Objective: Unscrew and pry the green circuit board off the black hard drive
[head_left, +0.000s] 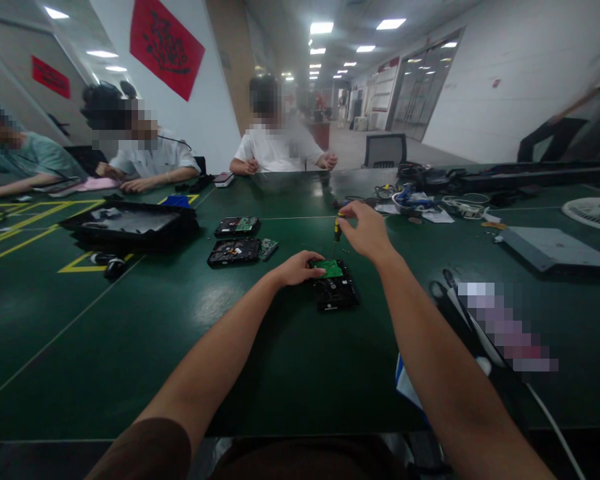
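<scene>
A black hard drive (336, 295) lies on the green table in front of me, its green circuit board (332, 268) facing up. My left hand (300, 268) grips the drive's far left side, with the fingers at its edge and the thumb over the board. In my right hand (366, 227) is a yellow-and-black screwdriver (337, 231), held upright with its shaft pointing down over the board's far edge. Whether the tip touches a screw is too small to tell. Two more hard drives (237, 227) and a loose circuit board (269, 249) lie to the left.
A black tray (130, 223) sits at the left, with a black object (114, 267) before it. Cables (411, 199) and a grey metal box (555, 248) are at the right. Across the table sits a person in a white shirt (280, 150); two others are at the left.
</scene>
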Demonstrator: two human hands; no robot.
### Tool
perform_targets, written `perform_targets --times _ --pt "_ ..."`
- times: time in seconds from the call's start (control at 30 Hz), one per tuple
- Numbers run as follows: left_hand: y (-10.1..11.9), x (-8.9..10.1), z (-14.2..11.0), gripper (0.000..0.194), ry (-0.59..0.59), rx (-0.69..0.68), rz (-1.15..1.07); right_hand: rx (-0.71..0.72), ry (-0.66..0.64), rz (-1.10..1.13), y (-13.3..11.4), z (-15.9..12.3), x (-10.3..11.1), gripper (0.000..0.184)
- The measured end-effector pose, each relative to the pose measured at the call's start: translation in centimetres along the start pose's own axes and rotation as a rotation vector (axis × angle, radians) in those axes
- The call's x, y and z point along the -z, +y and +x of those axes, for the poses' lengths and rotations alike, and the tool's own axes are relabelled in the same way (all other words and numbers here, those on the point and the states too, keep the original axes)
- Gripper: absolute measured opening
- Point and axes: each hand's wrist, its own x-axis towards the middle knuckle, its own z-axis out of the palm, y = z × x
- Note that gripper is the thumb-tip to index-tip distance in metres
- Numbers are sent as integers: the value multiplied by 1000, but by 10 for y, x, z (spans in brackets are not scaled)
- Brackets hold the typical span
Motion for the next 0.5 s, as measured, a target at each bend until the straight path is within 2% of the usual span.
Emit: perform_targets --times 0.13,0.23,0.37,0.5 --pt "3 0 -1 62 -7 2 8 -40 46 -33 0 0 1 12" --pt "4 0 -1 62 -3 7 14 -78 35 -7 -1 -1 2 12" --pt "2 -1 -1 64 5 24 23 -30 -5 18 -2 -1 2 9" --pt "-1 -2 0 63 6 9 30 -4 12 -22 -2 -1 2 11"
